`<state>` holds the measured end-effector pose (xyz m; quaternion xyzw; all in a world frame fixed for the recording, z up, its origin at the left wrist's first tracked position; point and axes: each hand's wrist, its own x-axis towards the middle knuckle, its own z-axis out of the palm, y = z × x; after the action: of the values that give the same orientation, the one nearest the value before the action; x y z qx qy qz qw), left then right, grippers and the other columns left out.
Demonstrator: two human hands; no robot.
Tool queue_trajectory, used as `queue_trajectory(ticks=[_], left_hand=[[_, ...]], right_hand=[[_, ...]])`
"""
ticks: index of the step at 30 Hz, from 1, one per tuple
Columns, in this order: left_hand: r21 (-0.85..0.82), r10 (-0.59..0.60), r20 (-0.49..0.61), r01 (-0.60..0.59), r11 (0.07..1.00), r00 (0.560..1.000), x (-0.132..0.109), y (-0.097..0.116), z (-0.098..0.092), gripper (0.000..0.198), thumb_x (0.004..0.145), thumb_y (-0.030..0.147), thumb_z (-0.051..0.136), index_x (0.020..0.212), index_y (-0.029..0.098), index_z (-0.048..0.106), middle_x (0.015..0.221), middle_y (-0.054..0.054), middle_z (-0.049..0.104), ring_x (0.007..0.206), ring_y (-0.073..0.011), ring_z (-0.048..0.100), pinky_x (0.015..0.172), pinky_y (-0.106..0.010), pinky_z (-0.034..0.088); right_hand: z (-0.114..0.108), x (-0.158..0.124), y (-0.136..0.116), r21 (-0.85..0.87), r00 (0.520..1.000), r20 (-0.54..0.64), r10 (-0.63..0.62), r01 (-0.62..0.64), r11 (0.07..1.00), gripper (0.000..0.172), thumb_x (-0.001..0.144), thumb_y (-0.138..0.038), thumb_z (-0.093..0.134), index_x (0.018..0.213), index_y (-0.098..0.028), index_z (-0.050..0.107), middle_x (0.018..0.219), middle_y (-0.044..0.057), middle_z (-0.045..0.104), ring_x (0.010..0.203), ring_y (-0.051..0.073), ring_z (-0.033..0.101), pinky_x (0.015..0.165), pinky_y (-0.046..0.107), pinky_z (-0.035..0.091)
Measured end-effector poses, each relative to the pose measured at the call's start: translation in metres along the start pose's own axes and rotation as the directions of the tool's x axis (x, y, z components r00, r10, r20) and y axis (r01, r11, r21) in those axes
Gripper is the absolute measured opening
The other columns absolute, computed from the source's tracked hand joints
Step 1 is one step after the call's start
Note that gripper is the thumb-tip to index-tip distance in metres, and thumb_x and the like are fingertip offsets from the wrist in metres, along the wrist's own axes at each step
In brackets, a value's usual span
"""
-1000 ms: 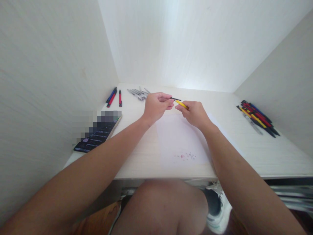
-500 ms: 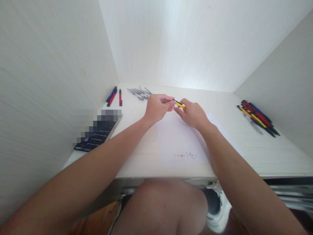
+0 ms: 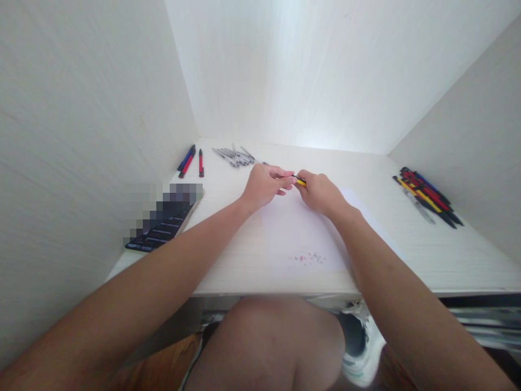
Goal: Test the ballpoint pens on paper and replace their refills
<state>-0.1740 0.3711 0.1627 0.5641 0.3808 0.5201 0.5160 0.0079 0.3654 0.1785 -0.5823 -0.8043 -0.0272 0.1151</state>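
Note:
A yellow and black pen [image 3: 301, 182] is held between my two hands, above the far part of a white sheet of paper [image 3: 301, 233]. My left hand [image 3: 266, 183] pinches its dark left end between thumb and fingers. Around the yellow barrel, my right hand [image 3: 319, 190] is closed, hiding the other end. Small dark and reddish marks [image 3: 307, 259] show near the paper's front edge. Just beyond my left hand lies a pile of thin clear and black pen refills [image 3: 236, 156].
Several red, yellow, blue and black pens [image 3: 427, 196] lie bundled by the right wall. At the back left are a red pen [image 3: 201, 163] and a few red and blue pens [image 3: 187, 161]. A phone-like dark screen [image 3: 160, 231], partly pixelated, leans by the left wall.
Both hands have come slightly lower and nearer to me with the pen. They have drawn closer together, and less of the yellow barrel shows between them.

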Motion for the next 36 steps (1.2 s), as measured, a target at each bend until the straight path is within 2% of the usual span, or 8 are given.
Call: queue_trajectory(ticks=[7, 15, 19, 22, 25, 29, 34, 36], left_hand=[[0.055, 0.046, -0.037, -0.044, 0.997, 0.998, -0.001, -0.001, 0.007, 0.025, 0.078, 0.029, 0.084, 0.097, 0.012, 0.081, 0.088, -0.008, 0.079, 0.076, -0.0177, 0.075, 0.056, -0.023, 0.060], [0.290, 0.315, -0.050, -0.288, 0.913, 0.948, -0.008, -0.004, 0.022, 0.039, 0.089, 0.030, 0.075, 0.127, 0.021, 0.074, 0.109, -0.003, 0.080, 0.069, -0.0118, 0.072, 0.068, -0.025, 0.062], [0.417, 0.403, -0.023, -0.357, 0.836, 0.915, -0.011, -0.008, 0.023, 0.044, 0.089, 0.024, 0.073, 0.133, 0.021, 0.069, 0.104, -0.002, 0.079, 0.063, -0.0109, 0.068, 0.077, -0.028, 0.061], [0.481, 0.504, 0.026, -0.453, 0.750, 0.863, -0.014, -0.007, 0.024, 0.047, 0.089, 0.019, 0.070, 0.136, 0.019, 0.064, 0.103, -0.002, 0.077, 0.061, -0.0104, 0.064, 0.080, -0.030, 0.060], [0.513, 0.572, 0.094, -0.532, 0.674, 0.815, -0.018, -0.001, 0.025, 0.048, 0.090, 0.014, 0.064, 0.138, 0.017, 0.060, 0.102, -0.002, 0.076, 0.061, -0.0110, 0.061, 0.078, -0.030, 0.058], [0.568, 0.627, 0.234, -0.627, 0.532, 0.743, -0.024, 0.007, 0.030, 0.032, 0.096, 0.017, 0.056, 0.126, 0.018, 0.066, 0.102, -0.003, 0.076, 0.068, -0.0128, 0.064, 0.072, -0.030, 0.053], [0.534, 0.581, 0.592, -0.812, 0.235, 0.558, -0.061, 0.029, 0.060, 0.022, 0.099, 0.019, 0.051, 0.105, 0.017, 0.073, 0.097, -0.007, 0.077, 0.078, -0.0185, 0.069, 0.060, -0.032, 0.045], [0.419, 0.462, 0.750, -0.880, 0.224, 0.474, -0.091, 0.043, 0.081, 0.020, 0.097, 0.018, 0.054, 0.102, 0.017, 0.073, 0.094, -0.008, 0.076, 0.082, -0.0214, 0.071, 0.058, -0.034, 0.044]], right_hand=[[0.010, 0.002, 0.002, 0.040, 0.996, -0.087, -0.003, 0.006, 0.999, 0.030, 0.107, -0.038, 0.044, 0.116, -0.018, 0.064, 0.096, 0.015, 0.076, 0.082, 0.030, 0.069, 0.063, 0.032, 0.033], [0.006, 0.006, 0.007, 0.033, 0.979, -0.200, 0.033, -0.027, 0.999, 0.023, 0.100, -0.024, 0.045, 0.106, -0.017, 0.066, 0.088, 0.014, 0.075, 0.074, 0.028, 0.065, 0.063, 0.033, 0.030], [0.004, 0.005, 0.008, 0.014, 0.979, -0.191, 0.075, -0.073, 0.997, 0.024, 0.099, -0.033, 0.050, 0.095, -0.018, 0.068, 0.080, 0.012, 0.072, 0.071, 0.026, 0.062, 0.062, 0.033, 0.027], [0.005, 0.007, 0.010, 0.007, 0.971, -0.213, 0.109, -0.110, 0.994, 0.030, 0.100, -0.041, 0.050, 0.089, -0.018, 0.066, 0.078, 0.011, 0.070, 0.069, 0.025, 0.059, 0.061, 0.033, 0.025], [0.008, 0.010, 0.017, 0.030, 0.975, -0.218, 0.038, -0.032, 0.999, 0.021, 0.096, -0.033, 0.052, 0.085, -0.018, 0.062, 0.083, 0.010, 0.069, 0.072, 0.022, 0.058, 0.064, 0.033, 0.029], [0.012, 0.013, 0.024, -0.028, 0.966, -0.258, 0.002, -0.010, 1.000, 0.025, 0.097, -0.034, 0.049, 0.081, -0.019, 0.058, 0.089, 0.009, 0.068, 0.080, 0.022, 0.057, 0.070, 0.034, 0.031], [0.011, 0.011, 0.022, -0.017, 0.928, -0.352, 0.122, -0.137, 0.990, 0.057, 0.103, -0.063, 0.040, 0.069, -0.020, 0.053, 0.080, 0.008, 0.065, 0.073, 0.021, 0.053, 0.069, 0.035, 0.030], [0.009, 0.009, 0.021, 0.015, 0.922, -0.361, 0.140, -0.144, 0.989, 0.060, 0.104, -0.064, 0.038, 0.069, -0.019, 0.055, 0.081, 0.009, 0.066, 0.076, 0.022, 0.056, 0.072, 0.036, 0.032]])
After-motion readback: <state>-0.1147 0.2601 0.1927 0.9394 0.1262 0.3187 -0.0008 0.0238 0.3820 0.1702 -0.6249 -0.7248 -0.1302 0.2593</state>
